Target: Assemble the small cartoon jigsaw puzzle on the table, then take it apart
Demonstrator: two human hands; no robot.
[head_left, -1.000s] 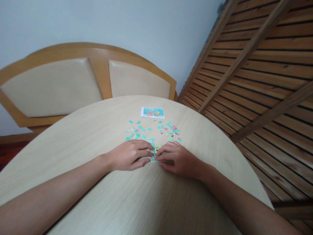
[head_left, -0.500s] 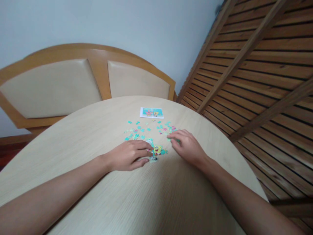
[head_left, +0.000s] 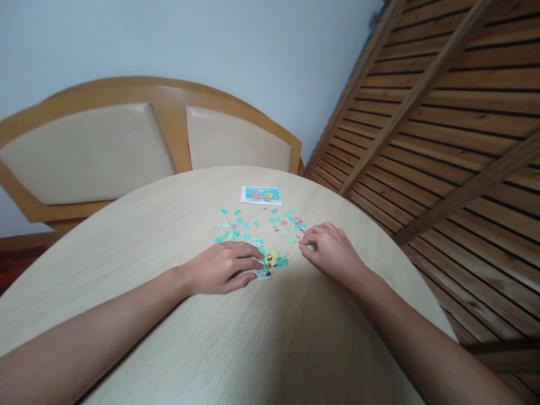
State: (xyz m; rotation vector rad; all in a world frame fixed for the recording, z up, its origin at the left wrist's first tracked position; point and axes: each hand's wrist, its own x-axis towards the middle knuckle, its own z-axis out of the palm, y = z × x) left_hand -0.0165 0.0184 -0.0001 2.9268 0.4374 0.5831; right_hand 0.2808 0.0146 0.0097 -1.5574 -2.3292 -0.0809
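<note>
My left hand (head_left: 221, 267) lies on the round wooden table (head_left: 126, 225), fingers pressed down on the left part of a small joined patch of puzzle (head_left: 272, 259) showing a yellow cartoon figure. To the right of that patch my right hand (head_left: 331, 249) has its fingertips pinched together at the edge of the loose pieces (head_left: 261, 224); whatever they hold is too small to make out. Several loose teal and pink pieces are scattered just beyond both hands.
A small printed reference picture (head_left: 261, 195) lies flat near the table's far edge. Behind the table stands a wooden bench back with two cream cushions (head_left: 93, 152). A slatted wooden wall (head_left: 442, 124) runs along the right side.
My right hand left the joined patch, reached out to the loose pieces on the right, then curled its fingers into a pinch there. My left hand stayed on the patch.
</note>
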